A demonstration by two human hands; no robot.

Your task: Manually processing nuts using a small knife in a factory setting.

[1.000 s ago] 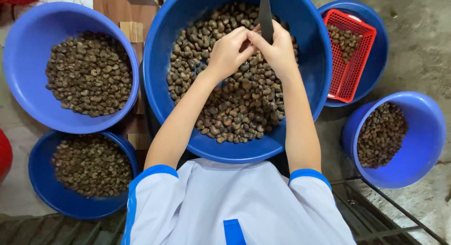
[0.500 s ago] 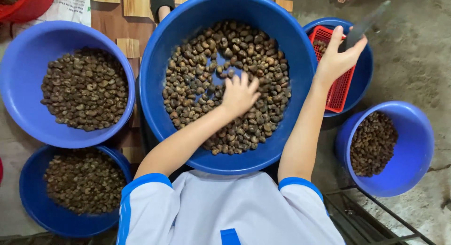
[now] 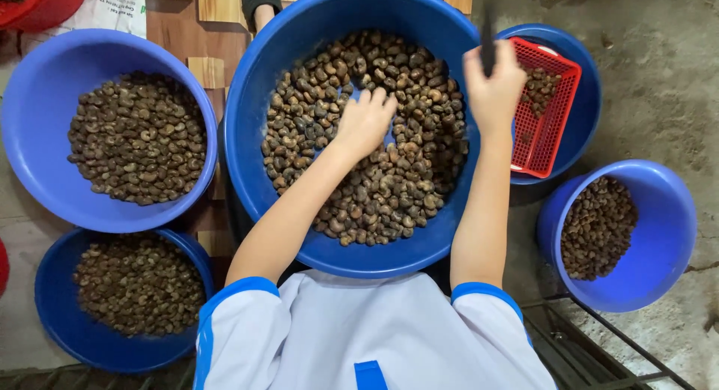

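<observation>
Both hands over brown, curved nuts [image 3: 374,188]: left hand [image 3: 365,124] spread on them, right hand [image 3: 494,87] gripping a dark blade [image 3: 487,42].

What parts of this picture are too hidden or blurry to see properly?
All in the head view:
- The dark tool in the right hand: blurred, so its kind and tip are unclear.
- The left hand fingertips: buried in the nuts, so any grip is hidden.
- The red basket: its near side is hidden by the right hand.
- The foot at the top: cut off by the edge.
- The red container top left: cut off.
</observation>
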